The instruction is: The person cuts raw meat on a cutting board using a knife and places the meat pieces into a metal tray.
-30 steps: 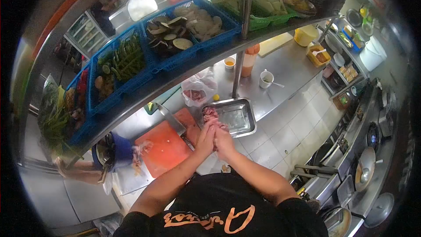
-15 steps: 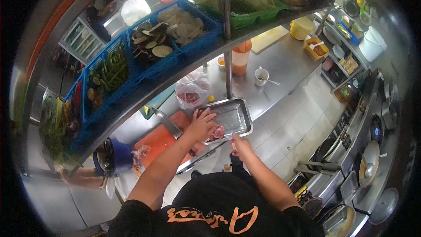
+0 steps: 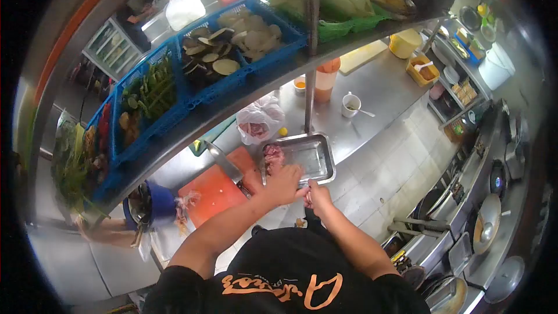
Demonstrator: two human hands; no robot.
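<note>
A rectangular metal tray (image 3: 318, 170) sits at the counter's edge, with raw meat (image 3: 274, 157) bunched at its left end. My left hand (image 3: 285, 184) lies over the tray's near side, just below the meat, its fingers stretched toward the right and nothing visible in them. At the near right corner, my right hand (image 3: 318, 195) is closed on the tray's rim. The two hands almost meet there. Left of the tray is an orange cutting board (image 3: 212, 197), with a broad-bladed cleaver (image 3: 224, 161) lying across its far edge.
Behind the tray stand a plastic bag of meat (image 3: 258, 122), a white cup (image 3: 350, 105) and an orange-capped container (image 3: 325, 81). Overhead, a shelf post (image 3: 308, 104) and blue vegetable baskets (image 3: 192, 99) hang close. A blue bucket (image 3: 160, 206) stands at left.
My left hand has moved off the meat, toward the tray's near rim and my right hand. More of the meat now shows. My right hand stays at the corner.
</note>
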